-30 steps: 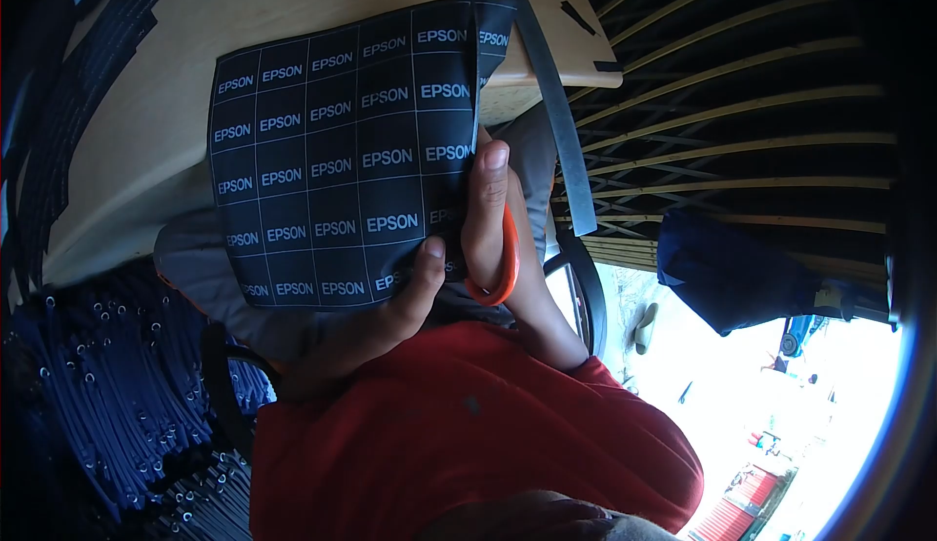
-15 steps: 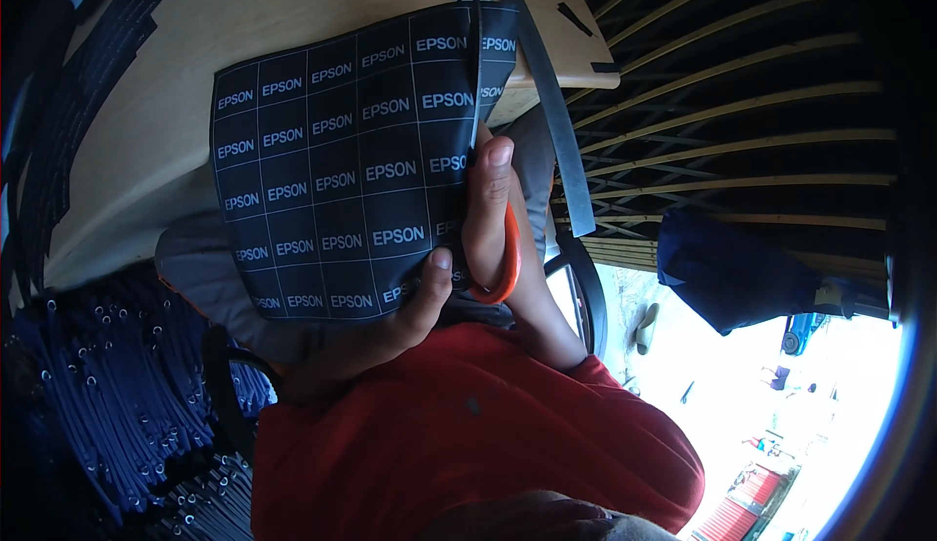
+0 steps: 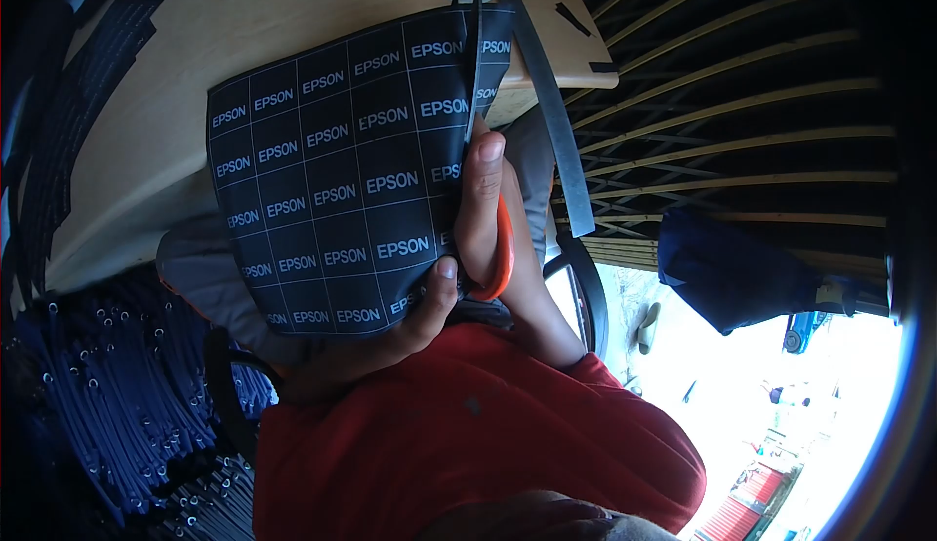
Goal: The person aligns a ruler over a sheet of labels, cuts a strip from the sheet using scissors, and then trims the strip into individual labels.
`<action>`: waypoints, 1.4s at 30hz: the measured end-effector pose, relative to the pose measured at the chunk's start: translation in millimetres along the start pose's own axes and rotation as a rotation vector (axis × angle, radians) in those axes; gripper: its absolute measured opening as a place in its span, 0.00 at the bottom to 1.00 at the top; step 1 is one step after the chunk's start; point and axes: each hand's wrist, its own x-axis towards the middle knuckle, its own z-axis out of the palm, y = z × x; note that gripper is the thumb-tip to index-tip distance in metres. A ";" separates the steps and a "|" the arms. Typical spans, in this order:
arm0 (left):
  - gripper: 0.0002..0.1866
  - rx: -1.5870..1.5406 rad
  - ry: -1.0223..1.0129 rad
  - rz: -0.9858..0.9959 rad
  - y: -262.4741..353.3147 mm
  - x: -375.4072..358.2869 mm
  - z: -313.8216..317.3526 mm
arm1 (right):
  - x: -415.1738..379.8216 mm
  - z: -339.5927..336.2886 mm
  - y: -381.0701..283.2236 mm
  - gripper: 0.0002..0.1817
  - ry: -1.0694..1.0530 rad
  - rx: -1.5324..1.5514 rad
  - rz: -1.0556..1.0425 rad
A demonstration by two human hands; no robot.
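Note:
A dark sheet point(image 3: 337, 175) printed with a white grid and repeated EPSON words is held up over the lap. My left hand point(image 3: 425, 312) grips its lower edge, thumb on the printed face and the other fingers hidden behind. Orange-handled scissors point(image 3: 505, 248) are in my right hand point(image 3: 481, 204), whose fingers are wrapped round the handle. One long dark blade stands upright across the printed face near the sheet's right edge; the other blade is hidden behind the sheet.
Beyond the sheet lies a wooden table point(image 3: 234, 14) with a round hole, dark strips point(image 3: 93, 102) and a long metal ruler point(image 3: 551, 92) over its edge. Dark blue straps point(image 3: 127, 395) hang at lower left. A slatted gate point(image 3: 732, 141) with dark cloth point(image 3: 722, 268) is at right.
The sheet's lower left part has shifted slightly down and tilted. My right hand and the scissors have moved slightly left; my left hand is a little lower.

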 end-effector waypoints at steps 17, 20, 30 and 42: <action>0.20 -0.042 0.030 -0.069 -7.4 -18.0 -27.0 | -1.8 -8.5 -7.2 0.46 -0.097 -0.097 0.097; 0.20 -0.049 0.033 -0.080 -4.4 -7.5 0.4 | 0.1 -6.5 -6.4 0.40 -0.070 -0.067 0.051; 0.19 -0.063 0.050 -0.126 -5.9 -10.3 2.4 | -0.3 -4.6 -9.8 0.36 0.001 -0.048 0.042; 0.18 -0.090 0.057 -0.176 -8.0 -12.5 6.1 | -1.4 -5.5 -9.3 0.34 -0.003 -0.071 0.042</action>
